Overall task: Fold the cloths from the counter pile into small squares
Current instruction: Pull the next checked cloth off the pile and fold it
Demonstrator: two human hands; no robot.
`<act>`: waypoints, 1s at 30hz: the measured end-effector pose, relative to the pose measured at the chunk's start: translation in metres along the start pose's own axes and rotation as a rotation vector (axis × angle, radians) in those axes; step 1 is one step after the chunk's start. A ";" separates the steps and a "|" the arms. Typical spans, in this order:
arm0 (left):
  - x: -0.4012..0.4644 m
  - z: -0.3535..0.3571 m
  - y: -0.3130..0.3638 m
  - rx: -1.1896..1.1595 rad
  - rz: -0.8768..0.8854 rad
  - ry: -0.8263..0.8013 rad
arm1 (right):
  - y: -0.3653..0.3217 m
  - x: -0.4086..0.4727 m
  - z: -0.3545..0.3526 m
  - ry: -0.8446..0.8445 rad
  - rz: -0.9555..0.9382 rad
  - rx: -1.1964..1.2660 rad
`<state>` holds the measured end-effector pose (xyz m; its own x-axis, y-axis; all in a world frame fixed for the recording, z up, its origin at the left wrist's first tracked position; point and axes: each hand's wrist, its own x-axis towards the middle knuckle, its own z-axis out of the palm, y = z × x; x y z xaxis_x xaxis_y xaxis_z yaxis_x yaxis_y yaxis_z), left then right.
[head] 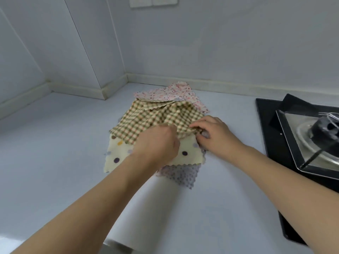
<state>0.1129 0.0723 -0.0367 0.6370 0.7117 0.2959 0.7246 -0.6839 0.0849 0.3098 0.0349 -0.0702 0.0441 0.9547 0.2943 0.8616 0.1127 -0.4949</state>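
Note:
A pile of cloths lies on the pale counter (55,147). On top is a brown-and-cream checked cloth (146,118), rumpled and partly lifted at its near edge. My left hand (157,143) pinches that near edge with curled fingers. My right hand (214,134) grips the checked cloth's right corner. Under it lies a cream cloth with coloured dots (189,153). A grey floral cloth (179,175) sticks out at the near side. A pink floral cloth (165,93) lies at the back near the wall.
A black gas hob (271,140) with a metal burner tray (300,136) sits at the right. A white roll (146,213) lies on the counter toward me, under my left forearm. Walls close the back and left of the counter.

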 end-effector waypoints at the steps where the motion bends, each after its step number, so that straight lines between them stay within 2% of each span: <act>1: 0.001 -0.008 0.002 -0.009 -0.009 0.036 | -0.004 0.001 -0.002 0.032 0.005 -0.025; 5: -0.011 -0.061 0.014 -0.159 -0.005 0.257 | -0.044 -0.007 -0.024 0.201 -0.012 -0.156; 7: -0.027 -0.094 0.020 -0.290 -0.046 0.341 | -0.076 -0.025 -0.045 0.308 -0.019 -0.121; 9: -0.046 -0.124 0.025 -0.437 -0.064 0.365 | -0.105 -0.048 -0.068 0.353 -0.025 -0.064; 13: -0.081 -0.165 0.034 -0.574 -0.064 0.297 | -0.144 -0.092 -0.112 0.330 -0.010 -0.081; 16: -0.099 -0.179 0.042 -0.667 -0.101 0.255 | -0.159 -0.118 -0.128 0.257 0.003 -0.196; 19: -0.109 -0.176 0.049 -0.603 -0.083 0.175 | -0.159 -0.135 -0.123 0.154 0.058 -0.397; 21: -0.112 -0.168 0.054 -0.551 -0.064 0.109 | -0.156 -0.141 -0.117 0.154 0.141 -0.448; 24: -0.117 -0.154 0.063 -0.519 -0.072 0.046 | -0.149 -0.147 -0.106 0.110 0.327 -0.443; 28: -0.113 -0.137 0.070 -0.511 -0.090 -0.038 | -0.141 -0.148 -0.094 -0.076 0.507 -0.417; 30: -0.107 -0.131 0.070 -0.554 -0.093 -0.078 | -0.137 -0.147 -0.093 -0.183 0.593 -0.301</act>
<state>0.0606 -0.0730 0.0623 0.6099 0.7683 0.1943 0.5460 -0.5850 0.5997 0.2320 -0.1466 0.0303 0.4880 0.8657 -0.1114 0.8225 -0.4988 -0.2734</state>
